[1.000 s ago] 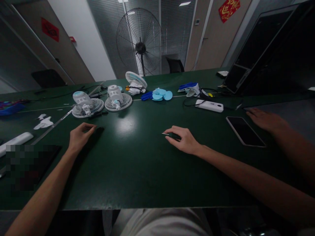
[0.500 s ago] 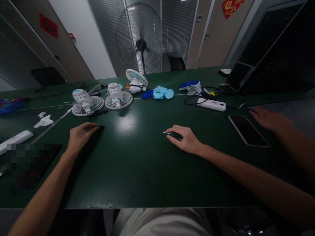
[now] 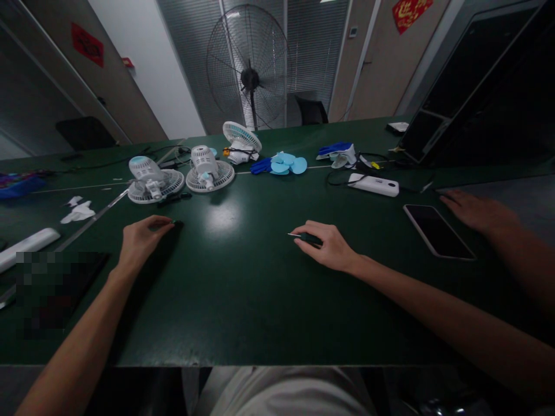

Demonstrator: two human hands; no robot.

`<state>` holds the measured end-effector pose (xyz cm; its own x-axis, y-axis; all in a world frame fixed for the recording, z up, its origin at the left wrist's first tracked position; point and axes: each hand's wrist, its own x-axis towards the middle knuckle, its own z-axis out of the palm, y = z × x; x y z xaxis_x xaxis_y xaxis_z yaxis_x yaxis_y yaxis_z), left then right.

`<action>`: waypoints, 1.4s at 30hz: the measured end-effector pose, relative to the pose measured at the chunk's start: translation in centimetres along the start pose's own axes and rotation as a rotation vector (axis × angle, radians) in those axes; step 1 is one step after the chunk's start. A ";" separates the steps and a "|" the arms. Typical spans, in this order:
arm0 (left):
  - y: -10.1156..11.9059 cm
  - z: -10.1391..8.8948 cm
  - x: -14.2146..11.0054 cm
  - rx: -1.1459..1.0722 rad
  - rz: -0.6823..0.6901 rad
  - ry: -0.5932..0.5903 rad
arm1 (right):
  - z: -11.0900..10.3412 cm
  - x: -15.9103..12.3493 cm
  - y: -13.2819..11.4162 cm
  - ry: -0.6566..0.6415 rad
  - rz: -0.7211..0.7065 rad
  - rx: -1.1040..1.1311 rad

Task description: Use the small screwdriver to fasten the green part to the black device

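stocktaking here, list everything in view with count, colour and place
long green table: 1, green, centre
small white plastic caged fans: 3, white, far left
light-blue rounded blades: count unclear, light blue, far centre
blue cloth bundles: 2, blue, far centre
white oblong device: 1, white, right
dark rectangular phone: 1, dark, right
crumpled white scraps: 2, white, left
long white bar: 1, white, left
large round caged fan: 1, dark, rear
dark chairs: 2, dark, rear
red wall hangings: 2, red, background
bulky black equipment: 1, black, right
dark slim screwdriver: 1, dark, centre
small dark piece: 1, dark, left
another person's hand: 1, bare, far right
left hand: 1, bare, pinching piece
right hand: 1, bare, holding screwdriver
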<state>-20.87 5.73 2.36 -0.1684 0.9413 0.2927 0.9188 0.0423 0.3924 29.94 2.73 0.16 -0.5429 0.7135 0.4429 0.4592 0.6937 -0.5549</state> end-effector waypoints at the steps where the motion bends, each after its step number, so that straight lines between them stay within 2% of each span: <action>1: 0.0 0.0 0.0 -0.008 -0.006 -0.009 | 0.0 0.0 0.0 -0.001 0.000 -0.007; 13: -0.4 0.0 0.2 -0.075 -0.043 -0.068 | 0.1 -0.1 0.1 0.000 0.005 -0.010; 18: -0.6 -0.1 0.2 -0.013 -0.080 -0.120 | 0.2 -0.1 0.1 -0.003 0.003 -0.007; 24: -0.8 0.4 0.5 0.190 0.089 -0.094 | 0.2 -0.1 0.0 0.002 -0.002 -0.018; 30: -0.1 0.3 0.3 0.276 0.245 -0.140 | 0.2 -0.1 0.0 -0.004 -0.013 -0.005; 38: 0.1 1.2 0.1 0.243 0.235 -0.094 | 0.2 -0.1 0.0 -0.002 -0.009 -0.015; 42: 2.3 2.3 0.0 0.149 0.266 -0.107 | 0.1 -0.1 0.2 0.013 0.002 -0.031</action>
<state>-17.92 6.62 1.22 0.1163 0.9553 0.2719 0.9690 -0.1692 0.1802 29.95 2.79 -0.03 -0.5326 0.7161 0.4511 0.4817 0.6947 -0.5341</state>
